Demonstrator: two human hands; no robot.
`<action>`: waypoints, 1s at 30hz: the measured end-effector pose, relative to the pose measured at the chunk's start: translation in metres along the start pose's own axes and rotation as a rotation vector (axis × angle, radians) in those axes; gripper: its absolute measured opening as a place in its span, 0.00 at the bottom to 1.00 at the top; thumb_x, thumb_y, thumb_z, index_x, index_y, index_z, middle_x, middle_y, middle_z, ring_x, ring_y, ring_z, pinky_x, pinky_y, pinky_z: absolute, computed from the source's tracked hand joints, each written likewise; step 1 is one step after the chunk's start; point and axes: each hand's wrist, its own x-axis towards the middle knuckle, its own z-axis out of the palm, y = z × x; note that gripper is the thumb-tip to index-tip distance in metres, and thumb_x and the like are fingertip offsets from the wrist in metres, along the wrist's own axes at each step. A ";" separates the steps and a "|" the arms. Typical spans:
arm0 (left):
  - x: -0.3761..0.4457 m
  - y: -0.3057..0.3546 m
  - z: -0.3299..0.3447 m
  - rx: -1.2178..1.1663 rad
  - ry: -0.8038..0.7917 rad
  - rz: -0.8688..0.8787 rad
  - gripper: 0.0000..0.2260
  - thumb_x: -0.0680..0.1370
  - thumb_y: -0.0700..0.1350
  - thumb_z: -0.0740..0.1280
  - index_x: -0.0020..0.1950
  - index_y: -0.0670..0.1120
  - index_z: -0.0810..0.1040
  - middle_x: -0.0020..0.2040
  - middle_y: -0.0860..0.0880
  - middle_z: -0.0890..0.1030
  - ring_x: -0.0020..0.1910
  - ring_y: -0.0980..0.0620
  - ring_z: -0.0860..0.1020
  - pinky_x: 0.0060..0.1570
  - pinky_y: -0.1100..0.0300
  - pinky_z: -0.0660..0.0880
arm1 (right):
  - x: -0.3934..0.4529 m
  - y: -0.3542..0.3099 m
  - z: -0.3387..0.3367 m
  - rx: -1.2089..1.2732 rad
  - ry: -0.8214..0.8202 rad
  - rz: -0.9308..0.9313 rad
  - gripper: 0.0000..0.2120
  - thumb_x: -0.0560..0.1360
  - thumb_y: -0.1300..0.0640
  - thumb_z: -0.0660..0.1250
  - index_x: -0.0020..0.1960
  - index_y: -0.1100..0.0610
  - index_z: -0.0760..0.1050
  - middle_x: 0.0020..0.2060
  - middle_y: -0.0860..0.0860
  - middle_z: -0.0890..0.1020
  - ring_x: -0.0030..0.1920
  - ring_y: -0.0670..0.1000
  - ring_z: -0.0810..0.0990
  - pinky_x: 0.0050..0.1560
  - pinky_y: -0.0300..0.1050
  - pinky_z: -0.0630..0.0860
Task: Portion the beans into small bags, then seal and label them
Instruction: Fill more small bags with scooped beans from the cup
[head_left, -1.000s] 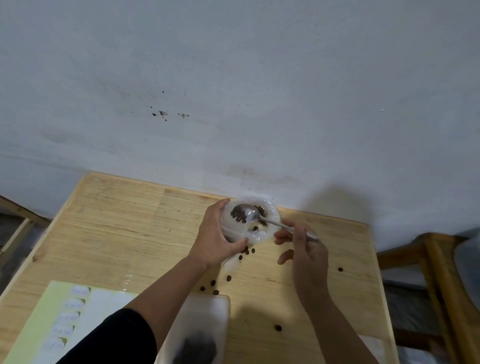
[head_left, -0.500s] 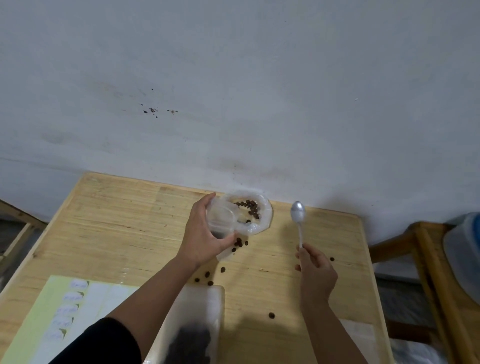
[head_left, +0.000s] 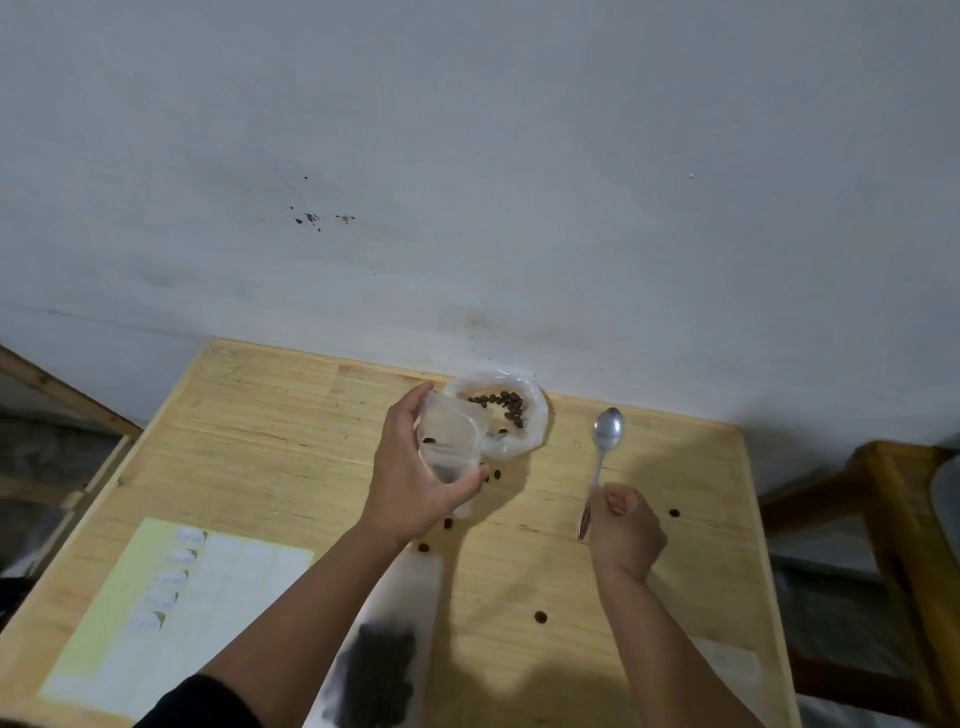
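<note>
Head view. Your left hand (head_left: 415, 478) wraps its fingers and thumb round a small clear bag (head_left: 451, 439), held open-mouthed above the wooden table (head_left: 270, 441); only a bean or two shows inside it. Just beyond, touching the bag's far edge, lies the supply bag (head_left: 524, 441) with its rim rolled down and a thin crescent of beans (head_left: 506, 405) left in it. Your right hand (head_left: 626, 530) curls its fingers round the handle of a spoon (head_left: 605, 447), whose empty bowl rests on the table well to the right of both bags. Stray beans (head_left: 541, 617) lie scattered on the tabletop. Near the front edge a filled bag (head_left: 384, 670) lies flat; whether it is sealed cannot be told, and no label shows on it. A label sheet (head_left: 171, 618) with several labels at its left column lies at the front left. Judged so, portioning is partly done: the held bag needs filling, then sealing and labelling remain.
</note>
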 end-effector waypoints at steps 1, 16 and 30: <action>-0.003 0.004 0.000 -0.010 0.007 0.008 0.45 0.59 0.58 0.75 0.71 0.48 0.62 0.67 0.52 0.67 0.66 0.61 0.67 0.65 0.64 0.69 | -0.002 -0.005 -0.003 0.000 -0.012 -0.033 0.07 0.75 0.56 0.66 0.44 0.57 0.80 0.41 0.52 0.84 0.40 0.51 0.78 0.40 0.41 0.65; -0.045 0.042 -0.052 -0.067 -0.080 0.182 0.51 0.53 0.62 0.79 0.71 0.58 0.59 0.64 0.64 0.64 0.65 0.67 0.65 0.63 0.72 0.63 | -0.113 -0.135 -0.068 0.230 -0.524 -0.487 0.04 0.71 0.56 0.71 0.42 0.53 0.84 0.37 0.46 0.85 0.39 0.43 0.81 0.46 0.42 0.78; -0.084 0.036 -0.137 -0.462 0.074 0.034 0.22 0.76 0.40 0.69 0.59 0.66 0.69 0.41 0.51 0.77 0.37 0.56 0.78 0.51 0.46 0.79 | -0.216 -0.125 -0.071 0.609 -0.460 -0.481 0.14 0.72 0.62 0.70 0.51 0.46 0.74 0.45 0.53 0.83 0.46 0.48 0.83 0.46 0.37 0.78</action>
